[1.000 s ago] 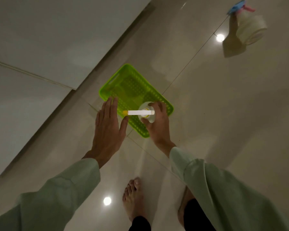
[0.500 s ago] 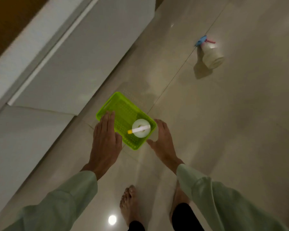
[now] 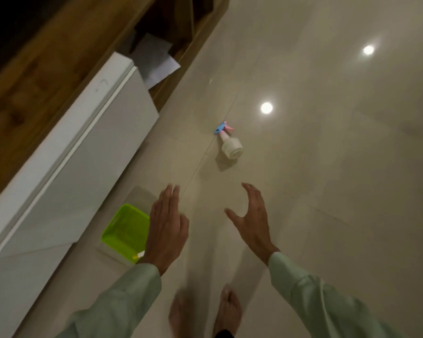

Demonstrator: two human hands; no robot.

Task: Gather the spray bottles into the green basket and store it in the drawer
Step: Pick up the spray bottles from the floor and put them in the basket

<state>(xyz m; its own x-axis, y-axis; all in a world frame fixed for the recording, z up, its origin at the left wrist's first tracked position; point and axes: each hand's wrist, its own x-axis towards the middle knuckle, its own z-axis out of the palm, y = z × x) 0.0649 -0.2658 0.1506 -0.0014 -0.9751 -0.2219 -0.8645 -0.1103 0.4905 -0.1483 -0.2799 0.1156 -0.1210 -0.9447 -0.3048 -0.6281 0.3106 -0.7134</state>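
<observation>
The white drawers [image 3: 78, 152] run along the floor's [image 3: 327, 191] left side. The green basket [image 3: 125, 228] sits on the floor beside them; a yellow-tipped nozzle [image 3: 139, 255] shows at its near edge. Another spray bottle [image 3: 230, 143] lies well beyond. Left hand [image 3: 167, 229] and right hand [image 3: 253, 217] hover empty, fingers apart.

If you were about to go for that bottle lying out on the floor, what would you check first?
1. Right hand free: ok, open and empty.
2. Left hand free: ok, open and empty.
3. Blue-topped spray bottle within view: ok, lying on its side on the floor, ahead of both hands.
4. Path to it: ok, bare tile between.
5. Green basket ready: ok, on the floor by the white cabinet.
6. First bottle inside the basket: cannot tell, only a yellow tip shows beside the left hand.
</observation>
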